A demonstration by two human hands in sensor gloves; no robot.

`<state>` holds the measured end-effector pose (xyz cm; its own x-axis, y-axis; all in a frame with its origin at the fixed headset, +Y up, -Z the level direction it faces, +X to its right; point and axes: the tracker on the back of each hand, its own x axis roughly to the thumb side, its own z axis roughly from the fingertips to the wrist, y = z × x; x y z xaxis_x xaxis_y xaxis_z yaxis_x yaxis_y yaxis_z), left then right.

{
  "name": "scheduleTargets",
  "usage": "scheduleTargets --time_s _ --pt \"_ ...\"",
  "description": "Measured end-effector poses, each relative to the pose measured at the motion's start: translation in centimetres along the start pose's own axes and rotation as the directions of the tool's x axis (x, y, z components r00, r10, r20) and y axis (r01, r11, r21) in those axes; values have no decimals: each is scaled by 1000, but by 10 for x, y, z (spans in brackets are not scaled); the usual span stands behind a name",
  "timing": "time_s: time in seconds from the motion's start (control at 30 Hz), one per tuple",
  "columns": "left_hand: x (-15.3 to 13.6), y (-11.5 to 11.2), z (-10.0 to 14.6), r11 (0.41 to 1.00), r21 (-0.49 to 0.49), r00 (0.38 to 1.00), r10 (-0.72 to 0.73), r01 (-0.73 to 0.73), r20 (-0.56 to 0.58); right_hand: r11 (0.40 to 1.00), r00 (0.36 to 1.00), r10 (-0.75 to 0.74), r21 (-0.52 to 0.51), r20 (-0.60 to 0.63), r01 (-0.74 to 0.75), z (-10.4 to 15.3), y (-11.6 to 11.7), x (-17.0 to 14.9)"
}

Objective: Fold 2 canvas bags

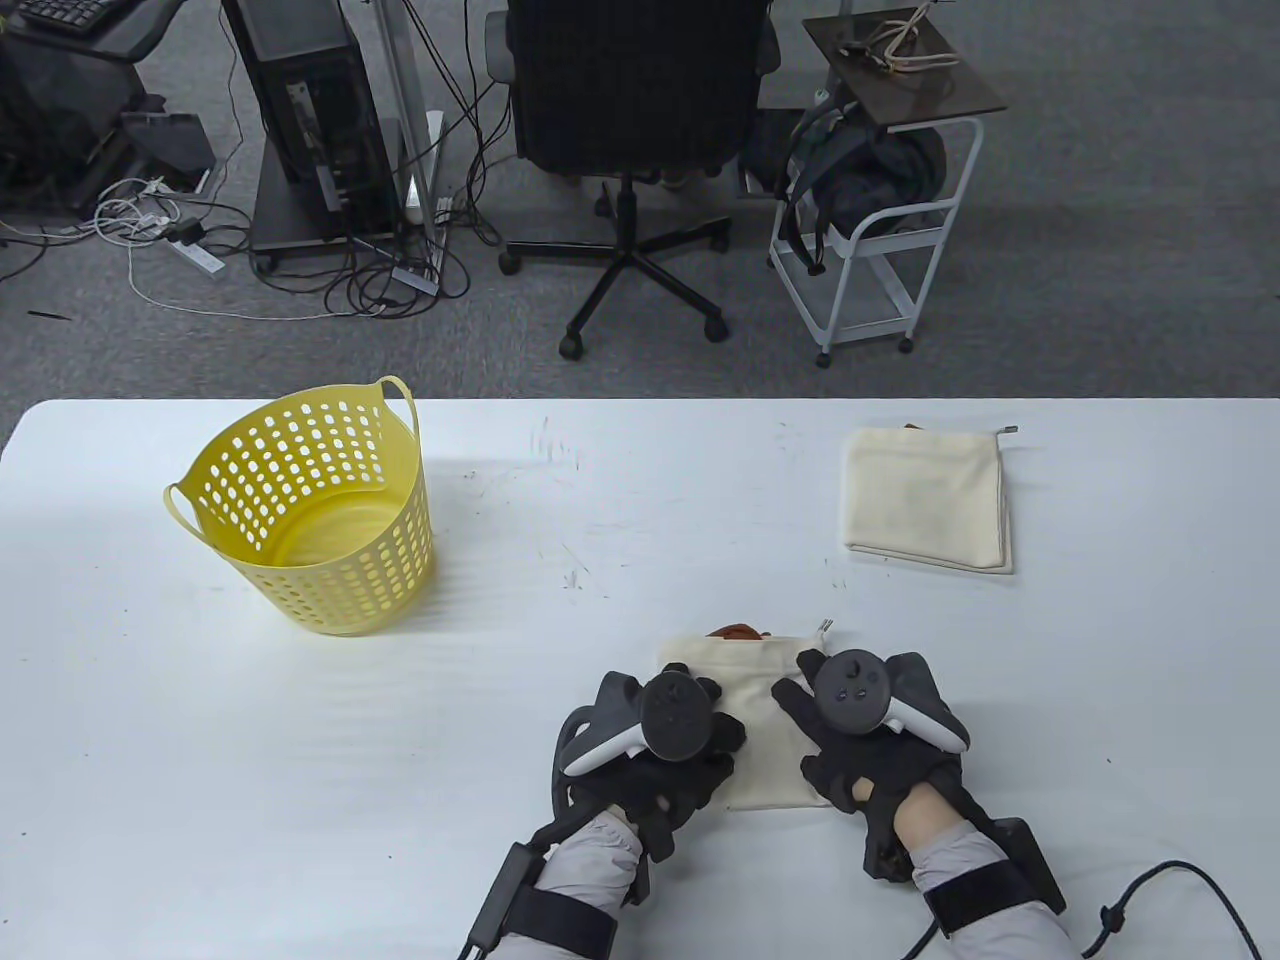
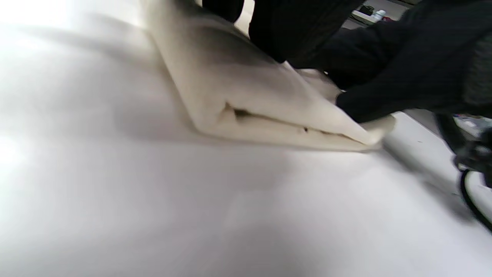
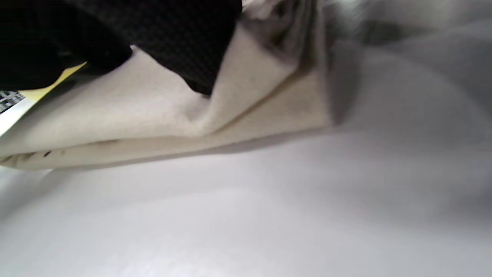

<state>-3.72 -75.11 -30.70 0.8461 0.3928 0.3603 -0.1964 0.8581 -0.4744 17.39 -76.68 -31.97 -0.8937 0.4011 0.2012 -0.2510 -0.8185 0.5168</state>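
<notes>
A cream canvas bag [image 1: 765, 720] lies folded in layers near the table's front edge, with a brown piece [image 1: 737, 632] showing at its far edge. My left hand [image 1: 660, 740] rests on its left side and my right hand [image 1: 860, 730] on its right side. Both press down on it with the fingers on top. In the left wrist view the folded bag [image 2: 246, 100] shows its layered near edge under my fingers [image 2: 269, 30]. In the right wrist view my fingers [image 3: 184, 46] dent the cloth [image 3: 153, 115]. A second cream bag [image 1: 925, 500] lies folded flat at the back right.
A yellow perforated basket [image 1: 310, 510] stands on the white table [image 1: 500, 700] at the left; nothing shows inside it. Beyond the table's far edge are an office chair [image 1: 630, 150], a white cart [image 1: 880, 230] and cables on the floor.
</notes>
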Motion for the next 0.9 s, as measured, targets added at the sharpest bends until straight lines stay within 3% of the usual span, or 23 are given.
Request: scheduleTargets --time_s 0.17,0.27,0.33,0.4,0.47,0.57,0.7,0.83,0.9 --pt "-4 -7 -3 987 -42 986 -159 157 -56 998 998 66 14 18 -66 -4 8 16" --pt "0 -13 -7 986 -72 987 -152 148 -48 996 998 68 -54 -14 -68 -1 4 25" --pt "1 -19 -10 987 -121 992 -116 109 -52 991 997 67 -118 36 -63 1 4 34" --pt "2 -22 -12 986 -154 995 -70 58 -71 997 996 68 -38 54 -66 -4 11 38" --pt "2 -22 -12 987 -149 995 -73 61 -75 998 998 56 32 0 -56 -8 15 29" --pt "-5 -19 -10 988 -148 995 -52 40 -79 1000 998 19 15 -60 -18 -5 10 18" --pt "-26 -10 -7 990 -107 991 86 -97 -99 999 990 -49 -20 -132 47 -2 0 -1" --pt "-36 -5 0 998 -65 990 16 -25 -143 995 988 -97 2 -121 98 -5 0 -5" --pt "-42 -9 -1 996 -88 986 -9 -5 -164 992 986 -121 11 -111 123 -6 0 -7"
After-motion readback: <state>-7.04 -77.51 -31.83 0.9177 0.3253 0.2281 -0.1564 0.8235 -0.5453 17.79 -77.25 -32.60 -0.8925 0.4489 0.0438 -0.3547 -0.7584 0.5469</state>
